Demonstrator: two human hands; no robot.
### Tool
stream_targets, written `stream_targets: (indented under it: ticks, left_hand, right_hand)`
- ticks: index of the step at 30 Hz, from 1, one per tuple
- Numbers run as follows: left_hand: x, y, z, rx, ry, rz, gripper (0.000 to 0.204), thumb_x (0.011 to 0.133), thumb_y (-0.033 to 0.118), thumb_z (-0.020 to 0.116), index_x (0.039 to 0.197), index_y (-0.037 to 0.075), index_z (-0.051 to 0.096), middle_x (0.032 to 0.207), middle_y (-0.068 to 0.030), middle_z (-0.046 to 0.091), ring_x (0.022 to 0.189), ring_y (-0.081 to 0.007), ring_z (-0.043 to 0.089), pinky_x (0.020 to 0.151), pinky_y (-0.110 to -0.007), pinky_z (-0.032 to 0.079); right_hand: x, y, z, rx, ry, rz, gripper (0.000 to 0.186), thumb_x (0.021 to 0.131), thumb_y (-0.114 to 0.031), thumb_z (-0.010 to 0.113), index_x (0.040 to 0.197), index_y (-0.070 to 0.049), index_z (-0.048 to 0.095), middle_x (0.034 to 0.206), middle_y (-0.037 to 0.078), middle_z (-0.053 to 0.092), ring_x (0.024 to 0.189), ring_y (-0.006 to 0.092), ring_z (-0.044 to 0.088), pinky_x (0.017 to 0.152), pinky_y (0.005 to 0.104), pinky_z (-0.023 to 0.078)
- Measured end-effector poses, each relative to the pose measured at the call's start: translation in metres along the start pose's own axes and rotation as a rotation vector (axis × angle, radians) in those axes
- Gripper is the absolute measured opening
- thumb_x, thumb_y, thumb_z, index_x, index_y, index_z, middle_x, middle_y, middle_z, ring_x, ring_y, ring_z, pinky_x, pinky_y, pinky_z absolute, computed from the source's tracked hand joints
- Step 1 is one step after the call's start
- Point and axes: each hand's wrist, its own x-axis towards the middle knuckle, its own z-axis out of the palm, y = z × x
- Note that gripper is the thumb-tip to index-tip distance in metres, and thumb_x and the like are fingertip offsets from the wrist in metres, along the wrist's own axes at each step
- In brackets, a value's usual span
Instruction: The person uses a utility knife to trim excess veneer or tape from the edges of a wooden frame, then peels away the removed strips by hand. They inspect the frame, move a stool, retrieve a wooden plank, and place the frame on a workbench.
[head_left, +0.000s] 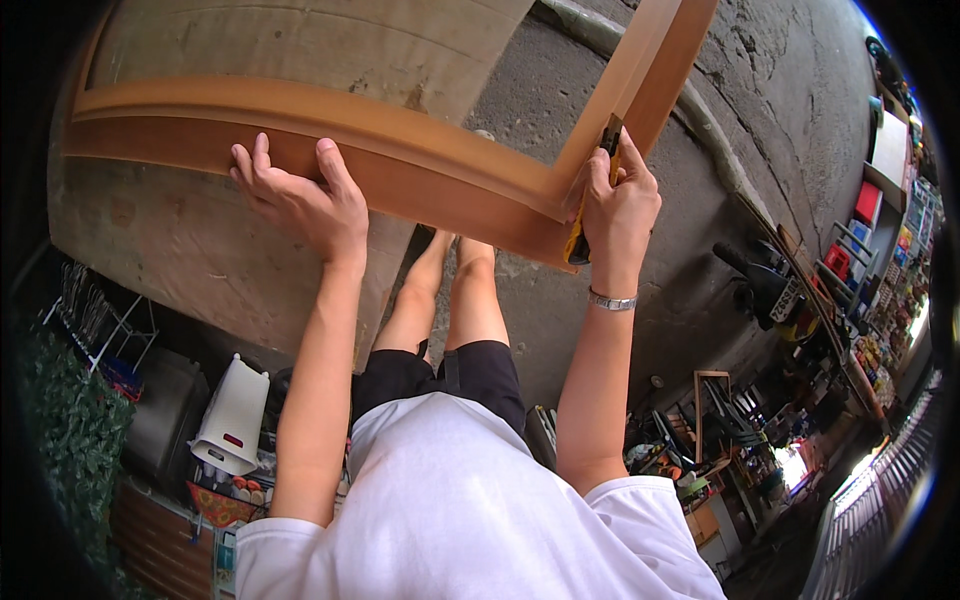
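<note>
Just below my chest, my white shirt (pixel 440 500) gives way to dark shorts (pixel 485 375). Out in front, my left hand (pixel 310 205) is half open at the frame's near rail, thumb and fingers spread apart and gripping nothing; I cannot tell how firmly it touches the wood. My right hand, wearing a watch (pixel 612 301), is closed around a yellow and black cutter (pixel 577 246), pinched between thumb and fingers and lined up roughly with the upright, at the right near corner of the wooden frame (pixel 450 180). I cannot make out how much blade shows.

The frame lies over the desk (pixel 150 225), that corner jutting past its right edge above the floor (pixel 810 130). Since it overhangs, I judge it could flex, so my left palm does best pressing the rail flat, well away from the blade. Light, short strokes along the joint, wrist straight, should suit the cutter.

Farther off to the right are a motorbike (pixel 765 285) and a red box (pixel 868 203).
</note>
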Motion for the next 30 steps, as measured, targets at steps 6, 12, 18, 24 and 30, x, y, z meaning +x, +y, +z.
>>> stream_targets:
  ticks: [6,12,18,24,30]
  left_hand:
    - [-0.001,-0.001,0.001,0.005,0.011,0.023,0.063,0.095,0.036,0.065,0.140,-0.001,0.041,0.151,-0.0305,0.035,0.144,-0.0435,0.030,0.116,-0.055,0.023]
    - [-0.001,-0.002,-0.001,-0.016,-0.001,0.010,0.064,0.096,0.039,0.063,0.141,0.000,0.040,0.153,-0.0312,0.033,0.143,-0.0490,0.028,0.118,-0.059,0.022]
    - [-0.001,-0.002,-0.001,-0.003,-0.002,0.013,0.064,0.096,0.039,0.063,0.141,0.000,0.040,0.152,-0.0322,0.034,0.143,-0.0501,0.028,0.117,-0.060,0.022]
    - [0.000,-0.002,-0.001,-0.039,0.007,0.034,0.064,0.096,0.041,0.061,0.141,0.001,0.039,0.152,-0.0314,0.033,0.142,-0.0506,0.027,0.117,-0.060,0.021]
    - [-0.001,-0.002,0.001,-0.017,0.010,0.025,0.065,0.097,0.043,0.060,0.142,0.002,0.038,0.153,-0.0298,0.033,0.142,-0.0504,0.028,0.116,-0.060,0.023]
  right_hand:
    - [-0.013,0.002,0.001,-0.001,-0.014,0.028,0.042,0.097,-0.014,0.060,0.137,-0.002,0.061,0.072,0.017,0.071,0.054,0.0177,0.068,0.048,0.0351,0.052]
    - [-0.028,0.006,0.003,0.078,-0.038,0.078,0.041,0.097,-0.012,0.059,0.137,-0.002,0.061,0.072,0.018,0.071,0.049,0.0171,0.065,0.045,0.0338,0.051]
    - [-0.039,0.022,0.010,0.025,0.014,-0.011,0.042,0.097,-0.011,0.060,0.137,-0.001,0.060,0.071,0.018,0.069,0.051,0.0155,0.064,0.048,0.0332,0.050]
    - [-0.055,0.024,0.006,0.042,-0.021,0.026,0.042,0.097,-0.010,0.059,0.138,0.000,0.059,0.065,0.015,0.067,0.048,0.0128,0.062,0.047,0.0309,0.049]
    - [-0.066,0.016,0.004,0.096,-0.052,0.087,0.043,0.099,-0.010,0.059,0.141,0.000,0.057,0.061,0.010,0.065,0.047,0.0115,0.061,0.044,0.0289,0.048]
